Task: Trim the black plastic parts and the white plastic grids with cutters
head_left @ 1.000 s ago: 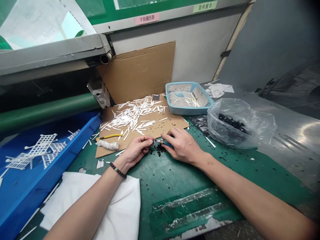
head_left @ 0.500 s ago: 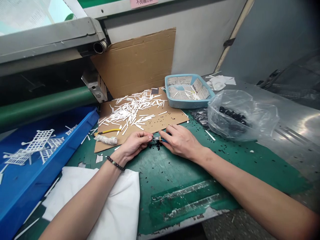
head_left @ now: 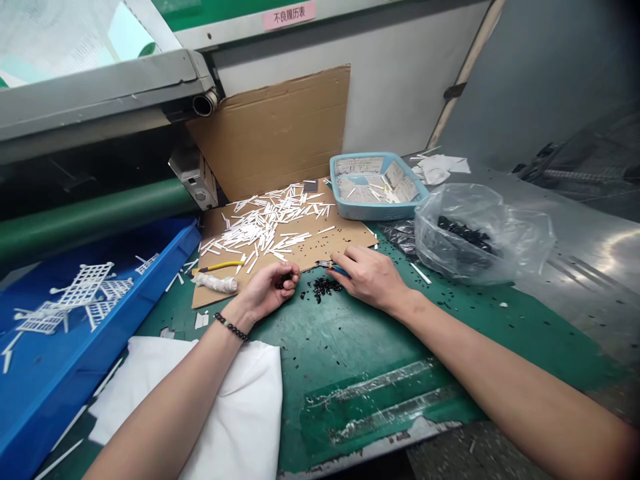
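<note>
My right hand [head_left: 373,277] is closed around blue-handled nippers [head_left: 334,267], whose metal jaws point left, clear of the other hand. To the left, my left hand [head_left: 265,293] is turned partly palm up with its fingers curled over small black pieces [head_left: 284,280]. Between the two hands, a loose pile of small black pieces [head_left: 324,288] lies on the green mat [head_left: 320,353]. Many white sticks [head_left: 260,227] are scattered over a cardboard sheet [head_left: 313,250] just beyond. The fingers of my right hand hide most of the nippers' handles.
A yellow-handled tool [head_left: 220,265] and a white wrapped roll [head_left: 215,283] lie left. The blue tray [head_left: 100,353] holds white lattice frames [head_left: 83,287]. At the back stands a light-blue basket [head_left: 380,212]; right of it, a clear bag [head_left: 520,233] contains black pieces. A white cloth [head_left: 250,400] lies under my left forearm.
My left hand has rolled palm up and moved slightly left, away from the nippers' jaws. My right hand has shifted a little right with the nippers. More of the black pile shows between them.
</note>
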A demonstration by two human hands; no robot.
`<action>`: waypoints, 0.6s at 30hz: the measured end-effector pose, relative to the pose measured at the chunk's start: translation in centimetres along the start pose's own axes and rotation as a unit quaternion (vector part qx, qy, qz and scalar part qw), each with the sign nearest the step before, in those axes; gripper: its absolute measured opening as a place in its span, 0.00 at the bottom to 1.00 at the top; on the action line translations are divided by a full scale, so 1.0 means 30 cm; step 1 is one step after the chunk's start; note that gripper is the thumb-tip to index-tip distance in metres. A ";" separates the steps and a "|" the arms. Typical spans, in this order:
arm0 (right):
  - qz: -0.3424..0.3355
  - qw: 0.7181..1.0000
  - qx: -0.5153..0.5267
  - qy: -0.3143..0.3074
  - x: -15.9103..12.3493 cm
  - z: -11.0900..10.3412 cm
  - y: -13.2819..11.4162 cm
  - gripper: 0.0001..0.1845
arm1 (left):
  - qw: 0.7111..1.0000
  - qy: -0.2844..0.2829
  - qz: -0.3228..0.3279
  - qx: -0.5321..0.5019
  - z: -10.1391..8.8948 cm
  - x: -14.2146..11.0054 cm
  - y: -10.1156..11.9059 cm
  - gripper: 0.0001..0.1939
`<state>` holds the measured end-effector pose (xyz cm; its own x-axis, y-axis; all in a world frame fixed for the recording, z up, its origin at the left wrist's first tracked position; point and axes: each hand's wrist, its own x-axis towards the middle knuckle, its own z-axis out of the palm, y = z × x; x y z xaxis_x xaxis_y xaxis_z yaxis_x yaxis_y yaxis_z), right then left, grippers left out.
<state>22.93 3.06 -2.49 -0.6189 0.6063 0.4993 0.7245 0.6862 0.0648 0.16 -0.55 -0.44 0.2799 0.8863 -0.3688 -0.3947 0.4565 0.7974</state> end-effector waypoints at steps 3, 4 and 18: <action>0.017 1.000 0.005 -0.005 -0.001 0.010 0.020 0.14 | 0.999 0.003 -0.023 0.044 0.006 -0.005 0.006 0.12; 0.021 1.000 0.007 -0.005 -0.002 0.012 0.024 0.13 | 0.995 0.016 -0.022 0.097 0.011 -0.010 0.007 0.14; 0.059 0.998 0.028 -0.012 0.004 -0.030 0.038 0.11 | 0.807 0.129 0.146 0.558 0.104 -0.080 -0.012 0.10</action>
<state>23.95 3.55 -1.59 -0.5383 0.6926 0.4802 0.7749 0.6307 -0.0410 2.36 -3.08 1.66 0.0688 0.9958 -0.0604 0.6625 -0.0003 0.7490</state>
